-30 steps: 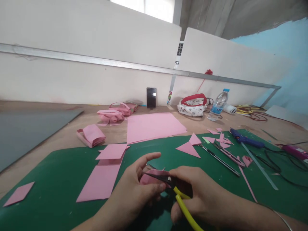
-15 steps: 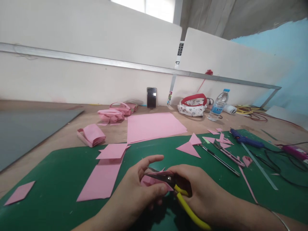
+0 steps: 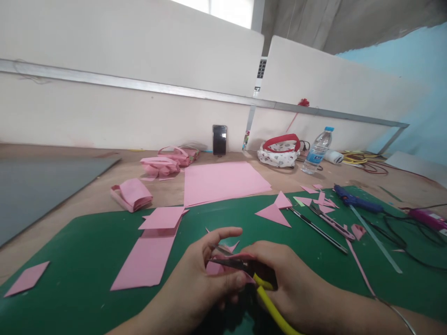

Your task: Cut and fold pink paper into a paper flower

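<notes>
Currently left hand [image 3: 206,279] pinches a small folded pink paper piece [image 3: 213,268] over the green cutting mat [image 3: 87,260], near its front edge. Right hand [image 3: 279,279], grip closed on yellow-handled scissors [image 3: 251,274], blades across the paper. Pink paper strip [image 3: 146,260] lies left of the hands.

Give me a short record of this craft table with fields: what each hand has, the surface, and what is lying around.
left hand: pinches a small pink paper piece
right hand: grips yellow-handled scissors, blades at the paper piece
surface: green cutting mat on a wooden table
on mat: pink strip, pink triangles, craft knife, blue glue gun
behind mat: pink sheets, phone, water bottle, pouch
</notes>
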The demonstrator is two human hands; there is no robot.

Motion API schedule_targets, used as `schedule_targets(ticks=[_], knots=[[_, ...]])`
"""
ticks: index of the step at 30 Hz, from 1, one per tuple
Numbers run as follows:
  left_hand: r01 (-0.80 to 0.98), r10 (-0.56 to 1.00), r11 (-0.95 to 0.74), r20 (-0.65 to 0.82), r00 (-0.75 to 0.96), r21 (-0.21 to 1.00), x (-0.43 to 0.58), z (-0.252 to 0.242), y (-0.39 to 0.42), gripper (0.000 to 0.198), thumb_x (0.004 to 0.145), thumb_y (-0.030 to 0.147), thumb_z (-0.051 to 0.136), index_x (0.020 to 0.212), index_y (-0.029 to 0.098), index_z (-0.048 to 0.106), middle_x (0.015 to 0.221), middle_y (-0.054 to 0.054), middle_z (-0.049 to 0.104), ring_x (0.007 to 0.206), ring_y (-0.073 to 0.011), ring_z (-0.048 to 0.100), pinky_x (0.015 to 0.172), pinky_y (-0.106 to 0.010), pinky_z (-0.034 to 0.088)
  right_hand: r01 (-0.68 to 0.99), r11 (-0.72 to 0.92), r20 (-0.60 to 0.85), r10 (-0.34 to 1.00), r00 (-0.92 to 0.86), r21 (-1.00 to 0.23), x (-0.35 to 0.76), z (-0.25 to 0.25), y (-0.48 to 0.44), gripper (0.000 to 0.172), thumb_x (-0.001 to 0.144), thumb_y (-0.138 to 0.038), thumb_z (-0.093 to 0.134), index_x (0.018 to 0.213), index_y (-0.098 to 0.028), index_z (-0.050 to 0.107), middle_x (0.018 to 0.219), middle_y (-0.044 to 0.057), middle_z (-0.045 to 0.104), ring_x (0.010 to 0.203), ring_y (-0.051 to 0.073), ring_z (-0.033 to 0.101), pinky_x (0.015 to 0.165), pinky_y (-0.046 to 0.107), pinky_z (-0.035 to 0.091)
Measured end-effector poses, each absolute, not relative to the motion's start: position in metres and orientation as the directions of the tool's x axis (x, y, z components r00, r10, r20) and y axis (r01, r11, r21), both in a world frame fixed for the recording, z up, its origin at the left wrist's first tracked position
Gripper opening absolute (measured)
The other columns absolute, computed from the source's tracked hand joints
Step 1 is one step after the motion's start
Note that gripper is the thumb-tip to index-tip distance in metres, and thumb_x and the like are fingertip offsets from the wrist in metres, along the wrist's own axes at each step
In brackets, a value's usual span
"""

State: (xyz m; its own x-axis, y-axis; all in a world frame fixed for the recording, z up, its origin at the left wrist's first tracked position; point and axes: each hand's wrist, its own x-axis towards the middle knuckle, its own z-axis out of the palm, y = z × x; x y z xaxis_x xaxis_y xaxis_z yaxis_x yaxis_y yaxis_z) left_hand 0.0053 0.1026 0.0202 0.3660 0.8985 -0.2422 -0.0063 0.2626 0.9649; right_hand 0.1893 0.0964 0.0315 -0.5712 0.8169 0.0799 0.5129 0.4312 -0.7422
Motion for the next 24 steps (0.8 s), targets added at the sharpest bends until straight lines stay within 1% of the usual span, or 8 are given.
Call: schedule_targets(ticks=[5,8,13,19,22,24], knots=[[-0.009,0.904,0.279,-0.26,0.34,0.96,0.0075,0.0217,0.1035,0.064,0.064,0.023,0.079,0.12,0.019,0.048,0.071,0.005,0.064,0.045,-0.0089,0.059,0.038,-0.017,0.042,0.524,0.411,0.044,0.816,-0.576,-0.746,0.1887,0.0342,0.0972,0.024,0.084,-0.025,0.064,0.107,-0.022,0.07,0.088,0.004,0.069,0.077,0.016,0.059,0.068,0.024,0.043],[0.0,0.906,0.281,-0.265,0.329,0.96,0.0084,0.0226,0.1047,0.064,0.065,0.021,0.077,0.122,0.019,0.048,0.069,0.005,0.065,0.046,-0.0091,0.059,0.039,-0.017,0.042,0.52,0.406,0.042,0.816,-0.577,-0.752,0.1888,0.034,0.0978,0.023,0.084,-0.027,0.064,0.106,-0.022,0.071,0.087,0.003,0.069,0.077,0.016,0.059,0.068,0.024,0.042],[0.018,0.901,0.3,-0.29,0.323,0.954,0.0087,0.0226,0.1047,0.067,0.064,0.022,0.078,0.123,0.019,0.047,0.072,0.003,0.066,0.045,-0.0102,0.06,0.039,-0.019,0.043,0.532,0.398,0.033,0.822,-0.569,-0.748,0.1892,0.0357,0.0985,0.018,0.083,-0.028,0.066,0.097,-0.02,0.072,0.086,0.003,0.069,0.076,0.017,0.059,0.067,0.024,0.042],[0.0,0.898,0.319,-0.302,0.32,0.948,0.0084,0.0246,0.1029,0.068,0.061,0.022,0.078,0.122,0.018,0.047,0.071,0.002,0.068,0.044,-0.0098,0.058,0.038,-0.019,0.042,0.576,0.389,0.036,0.848,-0.529,-0.719,0.1883,0.0366,0.0991,0.014,0.081,-0.022,0.066,0.092,-0.018,0.072,0.084,0.005,0.069,0.075,0.017,0.06,0.067,0.025,0.043],[0.011,0.897,0.322,-0.309,0.317,0.947,0.0079,0.0254,0.1039,0.069,0.06,0.024,0.079,0.122,0.019,0.047,0.069,0.003,0.068,0.044,-0.0104,0.058,0.038,-0.019,0.042,0.577,0.396,0.036,0.844,-0.536,-0.714,0.1889,0.0373,0.0991,0.015,0.081,-0.024,0.066,0.094,-0.018,0.071,0.085,0.005,0.069,0.076,0.017,0.06,0.067,0.025,0.044],[0.009,0.902,0.313,-0.3,0.31,0.95,0.0078,0.0265,0.1044,0.07,0.06,0.023,0.079,0.122,0.018,0.047,0.069,0.003,0.068,0.044,-0.0106,0.058,0.038,-0.019,0.041,0.585,0.409,0.031,0.836,-0.548,-0.7,0.1913,0.0401,0.0998,0.02,0.08,-0.023,0.066,0.1,-0.018,0.069,0.089,0.005,0.069,0.077,0.018,0.061,0.069,0.026,0.044]])
